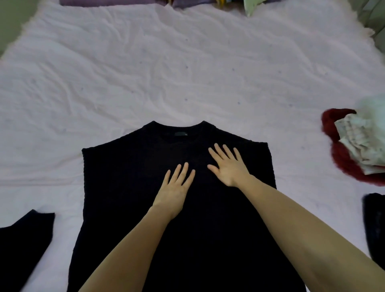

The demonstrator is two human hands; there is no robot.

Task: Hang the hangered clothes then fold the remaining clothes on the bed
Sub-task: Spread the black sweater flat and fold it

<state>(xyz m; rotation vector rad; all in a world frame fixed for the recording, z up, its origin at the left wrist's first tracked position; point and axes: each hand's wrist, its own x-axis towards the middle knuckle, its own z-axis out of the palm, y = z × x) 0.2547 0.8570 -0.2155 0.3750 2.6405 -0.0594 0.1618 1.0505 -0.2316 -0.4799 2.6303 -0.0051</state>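
A dark knitted sweater [129,187] lies spread flat on the bed [145,73], its round neckline pointing away from the person and its body running down to the bottom edge of the view. Both hands rest palm down on its chest area with fingers straight and slightly spread, gripping nothing. The left hand [175,187] sits near the middle of the sweater, and the right hand [229,166] lies just beside it, a little farther up and toward the right shoulder; the two hands are close but not touching. The bare forearms reach in from the bottom of the view across the lower part of the garment. A sleeve [25,239] lies out on the sheet at the lower left, apart from the body of the sweater. The bed is covered with a pale, wrinkled sheet. At the right edge sits a red garment [341,158] with a light patterned cloth [360,141] piled on top of it, well apart from the sweater, and below that another dark piece of clothing [375,225] is partly cut off by the frame. Along the far edge of the bed lie a purple cloth [104,2] and some colourful items too small to tell.
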